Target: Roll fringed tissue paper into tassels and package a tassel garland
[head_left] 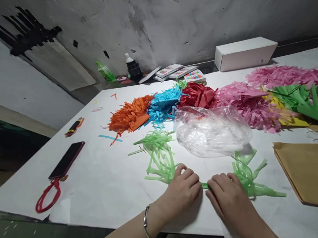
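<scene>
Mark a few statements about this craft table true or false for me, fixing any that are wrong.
1. Both hands touch the light-green fringe. True: the left hand and right hand do.
2. The bracelet is on the right wrist. False: the bracelet is on the left.
3. The orange bundle sits beside the blue bundle. True.
4. The phone lies inside the white box. False: the phone lies on the table.

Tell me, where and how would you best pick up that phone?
Probably midway along its two long edges, coming from above: the phone lies flat and is narrow across, so the grip can span it. I'd stay clear of the near end, where the red strap is attached.
</scene>
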A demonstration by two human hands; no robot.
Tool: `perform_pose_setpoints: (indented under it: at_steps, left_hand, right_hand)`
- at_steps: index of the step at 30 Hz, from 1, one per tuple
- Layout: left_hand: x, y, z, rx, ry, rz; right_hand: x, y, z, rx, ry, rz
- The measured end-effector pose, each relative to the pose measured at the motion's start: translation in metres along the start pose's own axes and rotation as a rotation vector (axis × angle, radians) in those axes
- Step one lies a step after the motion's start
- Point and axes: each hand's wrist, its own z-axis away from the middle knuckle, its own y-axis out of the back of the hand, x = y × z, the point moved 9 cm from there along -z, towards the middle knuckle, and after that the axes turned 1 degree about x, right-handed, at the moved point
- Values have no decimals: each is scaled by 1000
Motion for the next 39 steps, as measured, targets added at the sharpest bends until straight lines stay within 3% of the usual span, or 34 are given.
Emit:
perform_pose_setpoints:
  at_steps: [5, 10, 16, 21, 25, 29, 36, 39]
  left_hand:
    - [-8, -2, 1, -7, 65, 121]
    - [-13, 0, 5, -13, 82, 154]
    - [-16, -4, 5, 11, 122, 205]
    - [-18, 0, 7, 14, 172, 281]
    - [-12, 2, 8, 11, 113, 202]
    - [-6, 1, 8, -15, 82, 104]
    - [-10, -4, 2, -97, 264, -4]
    - [-12, -5, -3, -146, 278, -48]
  right_hand:
    - [-10, -7, -4, -20, 83, -5]
    - [-2, -7, -4, 2, 46, -65]
    - [-8, -6, -3, 8, 95, -97]
    - [12, 11, 14, 18, 60, -131]
    - [29, 27, 35, 49, 46, -138]
    - [31, 29, 43, 82, -7, -107]
    - [30, 26, 38, 94, -151, 26]
    - [35, 26, 38, 83, -222, 57]
